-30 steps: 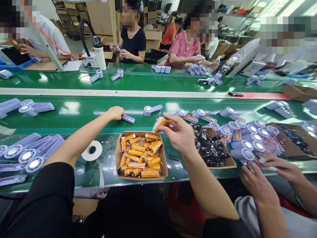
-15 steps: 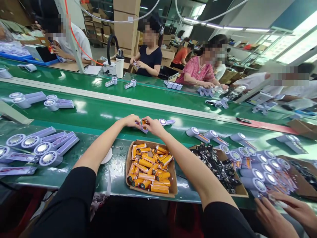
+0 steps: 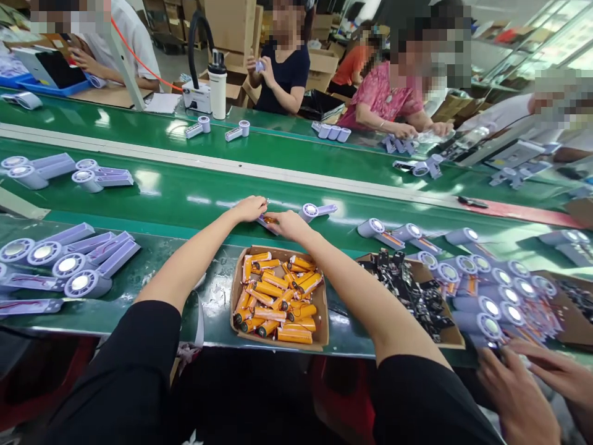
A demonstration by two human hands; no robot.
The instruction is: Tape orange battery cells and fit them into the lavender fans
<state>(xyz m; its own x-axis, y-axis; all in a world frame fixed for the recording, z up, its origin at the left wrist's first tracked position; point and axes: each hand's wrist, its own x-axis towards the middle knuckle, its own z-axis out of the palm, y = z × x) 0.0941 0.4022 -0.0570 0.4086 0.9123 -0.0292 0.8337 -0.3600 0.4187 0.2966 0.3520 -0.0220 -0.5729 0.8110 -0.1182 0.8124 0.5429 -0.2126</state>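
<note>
Over the near edge of the green belt, my left hand (image 3: 251,209) is closed around a lavender handheld fan housing (image 3: 267,227), whose head is mostly hidden by the fingers. My right hand (image 3: 291,224) pinches at an orange wrapped battery (image 3: 270,219) lying in the housing's open handle. Just beyond my right hand, another lavender fan housing (image 3: 309,212) rests on the belt. Below my forearms stands a cardboard tray (image 3: 325,309) with a heap of orange batteries (image 3: 273,290).
Several fan housings (image 3: 88,284) lie at left. To the right are a box of black parts (image 3: 407,290) and many fan housings with wires (image 3: 491,306). A co-worker's hands (image 3: 523,383) work at lower right. Other people sit across the belt (image 3: 185,164).
The battery tilted up between my hands now lies lower in the handle, with my right fingers on it. The view has shifted slightly. Across the belt, a person has raised the piece they hold.
</note>
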